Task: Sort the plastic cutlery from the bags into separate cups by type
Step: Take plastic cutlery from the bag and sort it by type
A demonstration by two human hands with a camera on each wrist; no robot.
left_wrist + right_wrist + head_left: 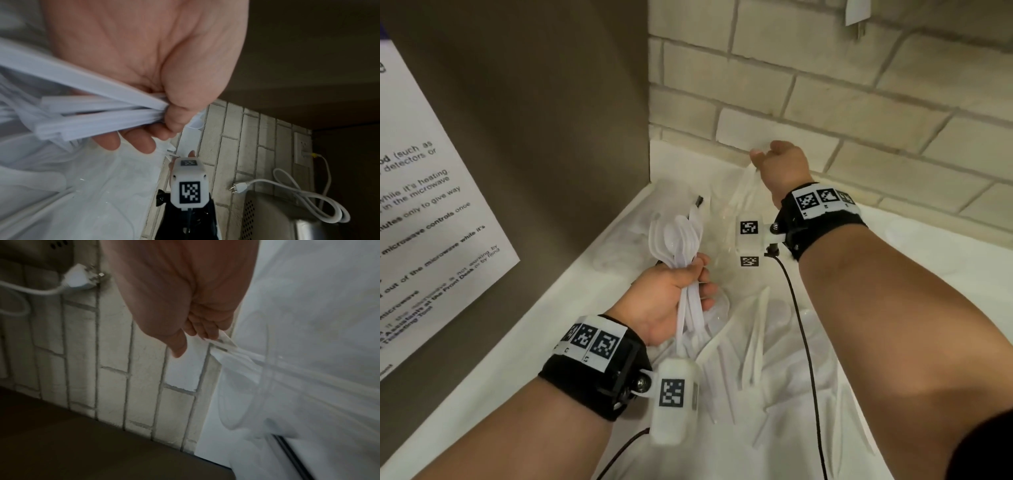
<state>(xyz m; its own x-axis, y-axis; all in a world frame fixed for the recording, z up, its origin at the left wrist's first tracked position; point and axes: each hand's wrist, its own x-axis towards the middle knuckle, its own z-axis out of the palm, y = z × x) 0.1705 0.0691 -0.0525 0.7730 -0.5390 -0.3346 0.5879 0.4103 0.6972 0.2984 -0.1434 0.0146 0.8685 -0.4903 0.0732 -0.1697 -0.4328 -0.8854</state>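
A: Left hand (671, 301)?
B: Fingers wrapped round a bundle of white spoons (678, 240), gripped by the handles, bowls pointing to the far side.
A: Right hand (780, 164)?
B: Far right, by the brick wall (859, 85); thumb and fingers pinch the edge of a clear plastic bag (257, 366), pulled taut.
A: Rest of the cutlery?
B: Loose white knives (756, 339) lie on the white counter (571, 308), near side, right of the left hand.
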